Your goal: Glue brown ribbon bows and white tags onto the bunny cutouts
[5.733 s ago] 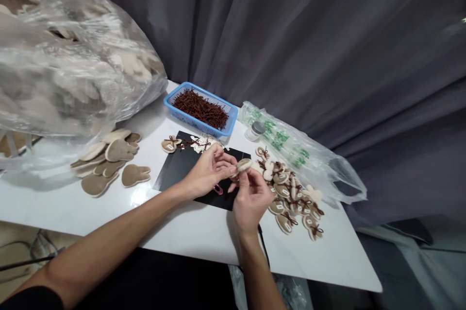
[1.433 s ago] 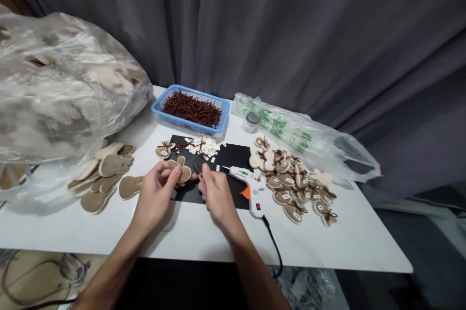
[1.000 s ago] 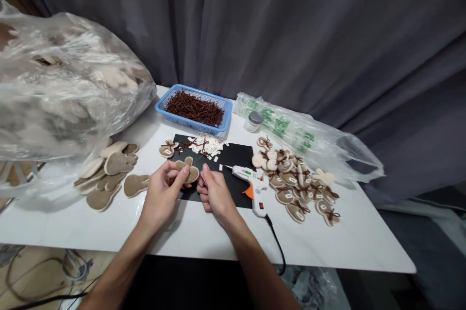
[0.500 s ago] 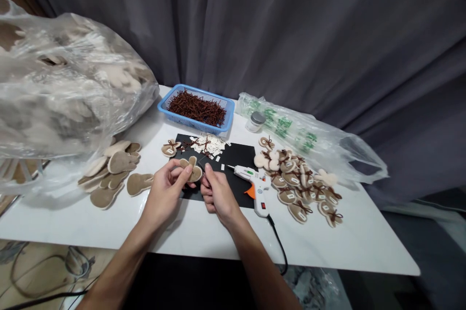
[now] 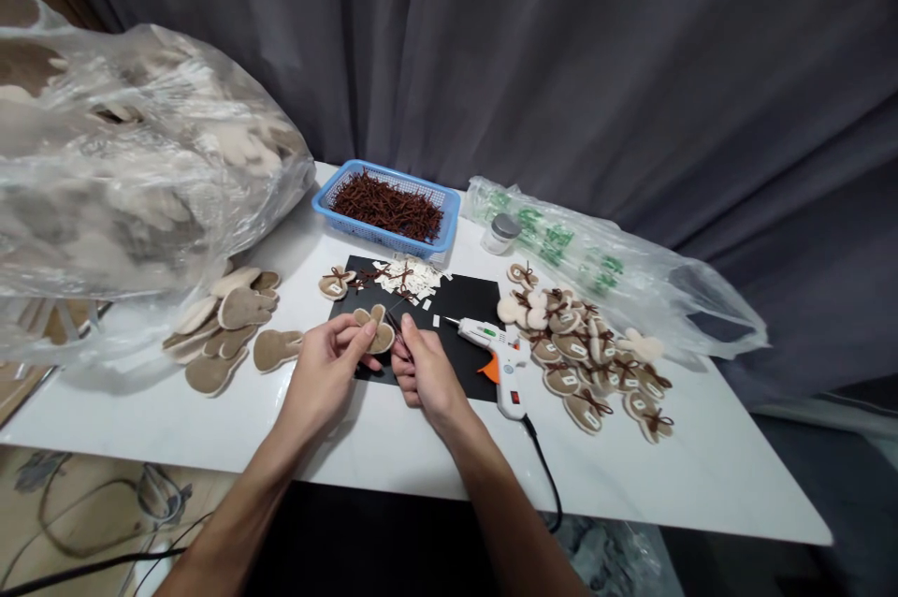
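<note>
My left hand (image 5: 335, 356) is closed on a small brown plush bunny piece (image 5: 375, 333) with a pale edge, pinched between thumb and fingers above the black mat (image 5: 463, 298). Close beside it, my right hand (image 5: 425, 363) grips thin dark tweezers (image 5: 393, 323); their tips are too fine to make out. Beyond the hands lies a heap of small white labels (image 5: 411, 277), with a few brown bows among them. A white glue gun (image 5: 497, 349) with an orange trigger lies to the right of my right hand, its nozzle pointing left.
A blue basket (image 5: 329, 215) of brown bows stands at the back, with a lidded jar (image 5: 501, 234) to its right. Labelled bunny pieces with bows (image 5: 572, 349) are piled right; plain ones (image 5: 217, 372) lie left. A big plastic bag (image 5: 140, 176) fills the left, a flatter one (image 5: 673, 298) the right.
The view has shifted slightly, so the table things appear a little further right. Both hands keep their holds, with the bunny piece and tweezers still close together.
</note>
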`<state>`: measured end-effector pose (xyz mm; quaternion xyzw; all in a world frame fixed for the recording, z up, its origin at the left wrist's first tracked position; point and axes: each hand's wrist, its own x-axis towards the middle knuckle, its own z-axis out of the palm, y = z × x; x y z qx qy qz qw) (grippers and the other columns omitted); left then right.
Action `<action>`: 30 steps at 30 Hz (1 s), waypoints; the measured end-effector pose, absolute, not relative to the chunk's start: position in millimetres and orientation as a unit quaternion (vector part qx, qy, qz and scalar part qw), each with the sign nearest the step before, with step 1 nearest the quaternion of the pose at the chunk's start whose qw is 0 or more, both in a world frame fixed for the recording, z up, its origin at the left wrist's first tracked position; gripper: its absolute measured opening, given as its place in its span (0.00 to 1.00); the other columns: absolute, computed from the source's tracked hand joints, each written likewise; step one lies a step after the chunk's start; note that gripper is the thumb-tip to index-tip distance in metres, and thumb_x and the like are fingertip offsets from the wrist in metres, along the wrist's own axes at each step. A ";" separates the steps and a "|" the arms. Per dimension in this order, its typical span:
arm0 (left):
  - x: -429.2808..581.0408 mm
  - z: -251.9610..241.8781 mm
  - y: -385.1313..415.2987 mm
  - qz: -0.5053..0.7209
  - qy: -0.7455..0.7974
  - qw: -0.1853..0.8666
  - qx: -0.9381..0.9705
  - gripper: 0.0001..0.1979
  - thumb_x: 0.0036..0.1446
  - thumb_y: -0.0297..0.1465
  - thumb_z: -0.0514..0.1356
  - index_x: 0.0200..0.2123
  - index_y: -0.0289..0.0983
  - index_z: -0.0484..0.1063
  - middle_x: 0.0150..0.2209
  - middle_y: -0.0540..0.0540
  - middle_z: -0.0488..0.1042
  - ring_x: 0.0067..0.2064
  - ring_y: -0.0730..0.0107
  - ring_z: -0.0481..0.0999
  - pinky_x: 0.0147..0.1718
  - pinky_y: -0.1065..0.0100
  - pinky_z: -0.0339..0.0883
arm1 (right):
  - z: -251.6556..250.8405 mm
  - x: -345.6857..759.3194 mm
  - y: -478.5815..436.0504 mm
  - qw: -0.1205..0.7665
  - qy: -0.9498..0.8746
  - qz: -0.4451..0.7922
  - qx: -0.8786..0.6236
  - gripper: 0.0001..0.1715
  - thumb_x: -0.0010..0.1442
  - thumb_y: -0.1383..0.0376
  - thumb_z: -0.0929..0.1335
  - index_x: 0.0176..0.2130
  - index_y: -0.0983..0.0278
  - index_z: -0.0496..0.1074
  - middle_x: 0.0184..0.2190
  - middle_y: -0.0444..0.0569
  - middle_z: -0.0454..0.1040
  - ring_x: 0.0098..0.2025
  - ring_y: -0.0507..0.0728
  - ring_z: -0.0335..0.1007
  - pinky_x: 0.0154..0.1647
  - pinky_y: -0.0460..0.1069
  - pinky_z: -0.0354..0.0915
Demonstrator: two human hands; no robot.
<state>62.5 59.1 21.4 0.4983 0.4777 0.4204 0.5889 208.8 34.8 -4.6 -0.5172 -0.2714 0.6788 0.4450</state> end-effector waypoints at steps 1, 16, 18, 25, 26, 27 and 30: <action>62.4 20.9 59.0 0.424 0.479 0.587 0.496 0.30 0.51 0.59 0.74 0.37 0.36 0.80 0.30 0.46 0.83 0.27 0.63 0.81 0.29 0.66 0.72 | -4.8 208.8 34.8 0.444 -0.272 0.679 -0.519 0.46 0.50 0.21 0.69 0.27 0.57 0.56 0.17 0.30 0.50 0.16 0.42 0.35 0.12 0.39 0.37; 72.6 15.9 59.8 0.475 0.466 0.558 0.496 0.26 0.56 0.55 0.72 0.28 0.39 0.73 0.25 0.51 0.75 0.26 0.70 0.74 0.26 0.69 0.68 | -2.8 204.2 35.5 0.446 -0.290 0.651 -0.541 0.43 0.57 0.23 0.66 0.27 0.57 0.56 0.16 0.31 0.49 0.16 0.44 0.35 0.13 0.41 0.36; 73.1 15.0 59.5 0.481 0.464 0.557 0.494 0.25 0.57 0.54 0.72 0.28 0.40 0.72 0.26 0.52 0.75 0.26 0.70 0.74 0.27 0.69 0.67 | -3.4 203.7 35.4 0.446 -0.293 0.649 -0.542 0.42 0.58 0.24 0.66 0.27 0.57 0.56 0.16 0.31 0.48 0.17 0.44 0.35 0.13 0.41 0.36; 73.1 13.2 59.4 0.471 0.455 0.565 0.502 0.23 0.60 0.52 0.71 0.30 0.40 0.71 0.28 0.52 0.76 0.27 0.71 0.74 0.28 0.69 0.66 | -7.5 202.5 36.8 0.455 -0.304 0.637 -0.543 0.43 0.57 0.23 0.66 0.26 0.57 0.56 0.16 0.32 0.48 0.17 0.45 0.34 0.14 0.42 0.36; 73.1 13.3 59.4 0.471 0.455 0.563 0.504 0.23 0.60 0.52 0.71 0.30 0.40 0.71 0.28 0.52 0.76 0.27 0.71 0.75 0.28 0.69 0.66 | -7.9 202.4 36.9 0.456 -0.306 0.635 -0.543 0.43 0.57 0.23 0.66 0.26 0.57 0.56 0.16 0.32 0.48 0.17 0.45 0.34 0.14 0.42 0.36; 73.1 13.5 59.3 0.471 0.455 0.561 0.505 0.23 0.60 0.51 0.71 0.30 0.40 0.71 0.28 0.52 0.76 0.28 0.70 0.75 0.28 0.69 0.66 | -8.2 202.3 36.9 0.458 -0.307 0.634 -0.543 0.43 0.56 0.23 0.66 0.26 0.57 0.56 0.16 0.32 0.48 0.17 0.45 0.34 0.14 0.42 0.36; 73.6 13.9 59.2 0.477 0.455 0.558 0.504 0.23 0.60 0.51 0.71 0.30 0.40 0.71 0.28 0.52 0.76 0.27 0.70 0.75 0.28 0.69 0.66 | -8.2 202.1 36.6 0.461 -0.309 0.630 -0.544 0.42 0.57 0.24 0.66 0.26 0.57 0.56 0.17 0.32 0.48 0.18 0.45 0.34 0.15 0.43 0.36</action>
